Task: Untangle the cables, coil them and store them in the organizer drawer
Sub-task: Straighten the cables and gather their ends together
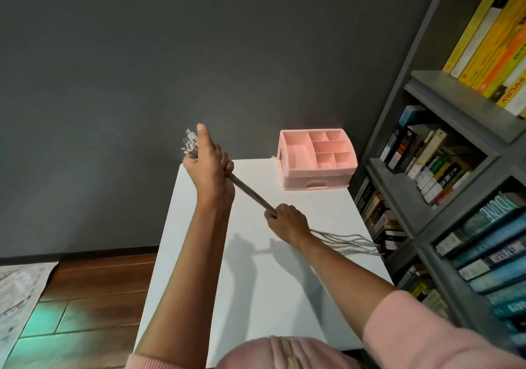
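A bundle of several grey cables [250, 192] runs taut between my two hands above the white table [256, 283]. My left hand [209, 166] grips the bundle near its plug ends [189, 141], which stick up past my thumb. My right hand [286, 220] grips the same bundle lower down. Behind it the loose cable tails [350, 242] fan out over the table's right edge. The pink organizer [317, 158] stands at the far right corner of the table, its top compartments open to view and its front drawer [314, 185] closed.
A dark grey bookshelf [444, 169] full of books stands close along the table's right side. A grey wall lies behind. Wooden floor [94, 292] and a patterned rug [20, 292] are to the left of the table.
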A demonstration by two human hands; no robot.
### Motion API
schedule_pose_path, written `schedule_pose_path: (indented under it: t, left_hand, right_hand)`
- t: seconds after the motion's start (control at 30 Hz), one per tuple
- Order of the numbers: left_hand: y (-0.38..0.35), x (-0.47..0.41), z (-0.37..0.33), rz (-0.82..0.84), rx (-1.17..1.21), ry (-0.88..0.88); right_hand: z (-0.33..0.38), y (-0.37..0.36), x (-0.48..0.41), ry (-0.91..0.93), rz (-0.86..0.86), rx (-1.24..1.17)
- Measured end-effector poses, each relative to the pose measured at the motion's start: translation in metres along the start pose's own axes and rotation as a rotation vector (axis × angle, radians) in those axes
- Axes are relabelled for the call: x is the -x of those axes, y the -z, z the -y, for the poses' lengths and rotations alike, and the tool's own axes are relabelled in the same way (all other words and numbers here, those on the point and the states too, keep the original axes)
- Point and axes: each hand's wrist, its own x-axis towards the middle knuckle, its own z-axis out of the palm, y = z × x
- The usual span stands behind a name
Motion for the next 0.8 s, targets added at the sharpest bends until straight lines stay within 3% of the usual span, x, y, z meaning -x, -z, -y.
schedule_pose_path:
  t: [0.33, 0.8]
  left_hand:
    - [0.012, -0.007, 0.0, -0.08, -0.007, 0.045]
    - [0.033, -0.037, -0.02, -0.1, 0.027, -0.033]
  right_hand:
    - [-0.017, -0.009, 0.003, -0.037, 0.06, -0.007]
    - [-0.068, -0.011, 0.008, -0.146, 0.102, 0.077]
